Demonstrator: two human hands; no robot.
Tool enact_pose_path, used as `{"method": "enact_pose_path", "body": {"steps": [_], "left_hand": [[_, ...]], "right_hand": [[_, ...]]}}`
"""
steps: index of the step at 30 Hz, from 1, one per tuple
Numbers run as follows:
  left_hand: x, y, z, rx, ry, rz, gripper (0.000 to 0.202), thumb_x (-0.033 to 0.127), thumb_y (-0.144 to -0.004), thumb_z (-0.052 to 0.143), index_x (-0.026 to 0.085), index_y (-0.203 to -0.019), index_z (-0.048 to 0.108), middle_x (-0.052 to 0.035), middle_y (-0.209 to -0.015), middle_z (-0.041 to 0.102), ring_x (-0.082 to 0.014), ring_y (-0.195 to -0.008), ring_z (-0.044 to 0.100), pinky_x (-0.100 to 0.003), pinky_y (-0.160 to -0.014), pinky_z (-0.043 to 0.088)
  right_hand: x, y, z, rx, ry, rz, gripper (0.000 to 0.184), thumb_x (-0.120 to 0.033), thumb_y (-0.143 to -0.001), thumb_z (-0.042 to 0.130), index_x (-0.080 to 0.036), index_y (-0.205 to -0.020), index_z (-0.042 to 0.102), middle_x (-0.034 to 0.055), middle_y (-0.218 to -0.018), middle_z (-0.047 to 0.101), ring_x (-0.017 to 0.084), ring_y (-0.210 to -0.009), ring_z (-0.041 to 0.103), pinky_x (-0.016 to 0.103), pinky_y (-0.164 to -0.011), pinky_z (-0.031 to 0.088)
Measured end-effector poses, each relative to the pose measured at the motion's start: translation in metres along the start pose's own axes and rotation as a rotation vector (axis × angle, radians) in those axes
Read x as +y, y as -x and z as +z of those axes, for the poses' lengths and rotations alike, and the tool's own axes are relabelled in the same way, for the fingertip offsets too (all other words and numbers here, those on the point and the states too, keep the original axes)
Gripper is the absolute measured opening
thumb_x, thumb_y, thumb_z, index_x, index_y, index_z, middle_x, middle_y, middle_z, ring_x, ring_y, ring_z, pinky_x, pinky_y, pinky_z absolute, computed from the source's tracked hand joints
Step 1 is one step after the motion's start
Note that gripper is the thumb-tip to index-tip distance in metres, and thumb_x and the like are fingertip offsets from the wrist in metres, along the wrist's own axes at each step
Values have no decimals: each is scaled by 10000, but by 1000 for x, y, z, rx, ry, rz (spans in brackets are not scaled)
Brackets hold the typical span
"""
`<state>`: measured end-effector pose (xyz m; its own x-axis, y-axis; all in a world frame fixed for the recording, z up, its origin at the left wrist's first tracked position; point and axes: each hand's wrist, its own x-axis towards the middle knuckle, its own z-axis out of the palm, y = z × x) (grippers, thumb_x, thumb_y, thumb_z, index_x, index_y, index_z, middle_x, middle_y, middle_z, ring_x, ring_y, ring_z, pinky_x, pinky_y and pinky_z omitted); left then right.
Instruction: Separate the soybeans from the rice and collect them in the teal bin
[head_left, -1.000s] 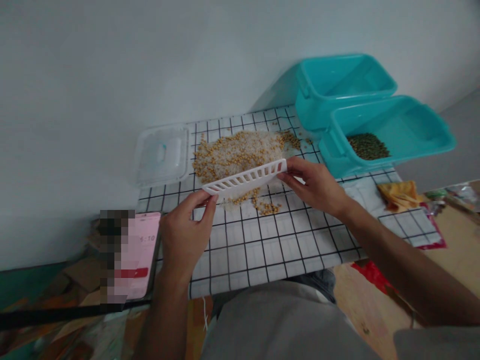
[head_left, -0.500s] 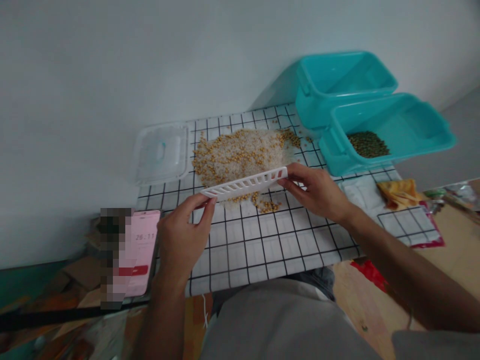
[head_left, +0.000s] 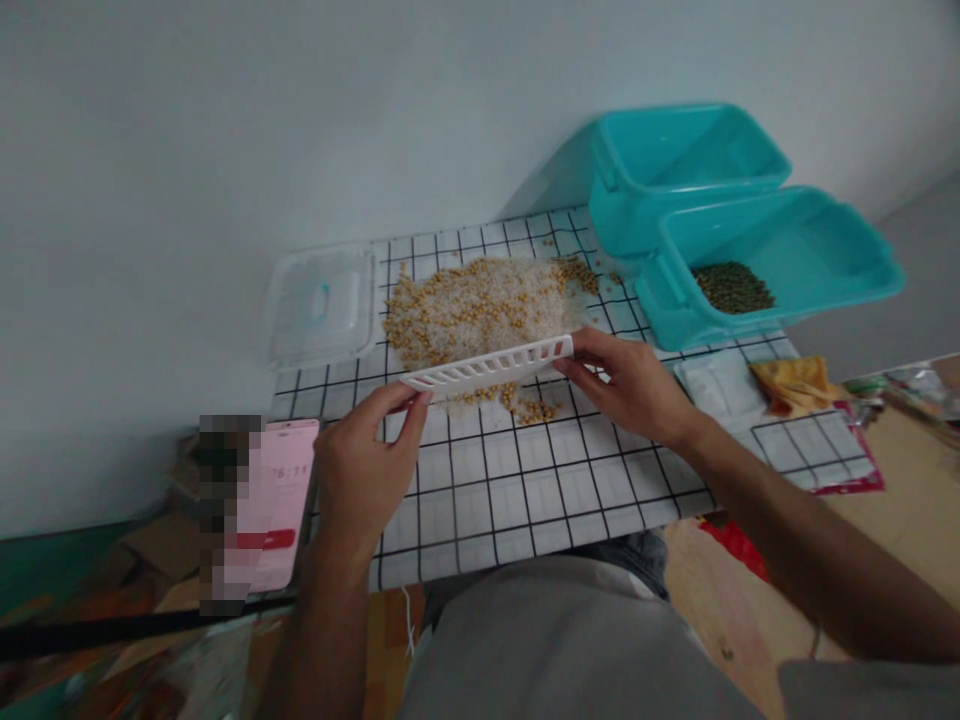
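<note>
Lower in view than a second ago, the long white slotted plastic piece [head_left: 487, 373] is pinched at either end by the left hand [head_left: 367, 460] and right hand [head_left: 634, 388]. Beyond it lies a mixed heap of whitish grains and yellow beans [head_left: 472, 310]; rightward, a turquoise rectangular plastic bin [head_left: 817, 250].

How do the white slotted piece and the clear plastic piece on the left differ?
The white slotted piece is held by the left hand and right hand; the clear plastic piece sits untouched. The white slotted piece looks opaque and narrow; the clear plastic piece, see-through and broader.
</note>
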<state>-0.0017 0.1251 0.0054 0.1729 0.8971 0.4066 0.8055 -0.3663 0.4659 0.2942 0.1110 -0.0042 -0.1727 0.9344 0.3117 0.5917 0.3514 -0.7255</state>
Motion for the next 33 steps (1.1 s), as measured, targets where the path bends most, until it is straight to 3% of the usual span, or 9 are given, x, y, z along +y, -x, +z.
{"method": "enact_pose_path", "body": {"steps": [33], "left_hand": [[0, 10, -14, -25, -56, 78, 105, 280, -918, 719, 217, -985, 770, 3, -990, 825, -178, -876, 782, -268, -840, 593]], "right_hand": [[-18, 27, 2, 5, 23, 24, 172, -275, -1021, 566, -229, -1135, 686, 17, -996, 752, 137, -808, 687, 242, -738, 520]]}}
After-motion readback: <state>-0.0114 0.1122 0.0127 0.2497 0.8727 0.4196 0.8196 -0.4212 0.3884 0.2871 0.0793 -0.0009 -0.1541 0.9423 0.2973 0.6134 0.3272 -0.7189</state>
